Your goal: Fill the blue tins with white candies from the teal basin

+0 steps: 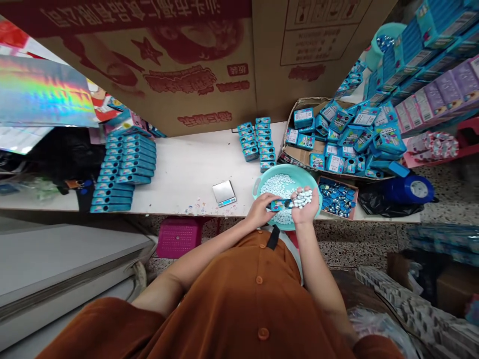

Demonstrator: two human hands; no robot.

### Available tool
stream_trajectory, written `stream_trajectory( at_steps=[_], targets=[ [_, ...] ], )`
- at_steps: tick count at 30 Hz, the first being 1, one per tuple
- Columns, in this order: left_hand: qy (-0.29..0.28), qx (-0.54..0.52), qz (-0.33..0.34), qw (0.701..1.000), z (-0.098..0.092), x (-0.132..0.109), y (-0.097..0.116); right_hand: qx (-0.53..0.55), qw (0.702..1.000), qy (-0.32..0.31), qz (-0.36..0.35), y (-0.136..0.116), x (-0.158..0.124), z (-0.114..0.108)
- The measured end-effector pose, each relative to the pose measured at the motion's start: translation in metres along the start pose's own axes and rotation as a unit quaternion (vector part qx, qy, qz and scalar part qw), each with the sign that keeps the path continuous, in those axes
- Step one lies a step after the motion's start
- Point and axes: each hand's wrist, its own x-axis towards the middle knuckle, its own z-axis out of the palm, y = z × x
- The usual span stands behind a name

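Note:
Between the fingers of my left hand [258,211] is a small blue box [279,205], lying level with its dark round hole toward my right hand. My right hand [305,214] is cupped palm up beside that end and holds a heap of white candies [302,198]. Both hands are over a turquoise basin [256,186], near the table's front edge. More white pellet-like candies [277,184] lie in the basin. How full the blue box is cannot be seen.
A small scale [224,193] sits left of the basin. Blue boxes stand in rows [258,142] and stacks [125,159]. A cardboard tray [295,155] holds jumbled blue boxes; a smaller tray [337,197] holds shiny blue discs. A tall carton [209,94] blocks the back.

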Motion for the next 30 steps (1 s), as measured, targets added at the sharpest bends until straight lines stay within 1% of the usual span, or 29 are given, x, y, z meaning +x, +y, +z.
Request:
stream_trajectory(
  at_steps=[3,6,8,10,15,18,21,24,28,30],
  targets=[
    [-0.007,0.004,-0.001,1.000,-0.001,0.004,0.003,-0.040,0.998,-0.011,-0.041,0.001,-0.004,0.004],
    [-0.011,0.000,-0.011,1.000,0.000,0.008,0.003,-0.058,0.996,-0.020,-0.064,0.001,-0.007,0.007],
    [-0.019,-0.002,0.000,1.000,0.000,0.009,0.003,-0.062,0.995,-0.022,-0.074,0.001,-0.007,0.007],
    [-0.025,-0.005,0.010,1.000,0.000,0.011,0.003,-0.066,0.995,-0.010,-0.080,0.001,-0.006,0.007],
    [-0.011,-0.036,-0.027,0.999,0.003,0.014,0.002,-0.074,0.993,0.020,-0.090,0.002,-0.001,0.009],
    [-0.013,-0.047,-0.023,0.999,0.005,0.015,0.000,-0.092,0.989,0.033,-0.111,0.003,0.001,0.011],
    [-0.018,-0.059,-0.023,0.998,0.006,0.017,-0.001,-0.109,0.985,0.029,-0.129,0.004,0.001,0.014],
    [-0.007,-0.076,-0.032,0.997,0.007,0.019,-0.002,-0.118,0.982,0.027,-0.147,0.004,0.000,0.015],
    [-0.004,-0.097,-0.031,0.995,0.009,0.021,-0.004,-0.115,0.982,0.036,-0.146,0.002,0.001,0.017],
    [0.002,-0.110,-0.056,0.992,0.009,0.021,-0.005,-0.099,0.987,0.035,-0.122,-0.002,0.003,0.016]
  ],
)
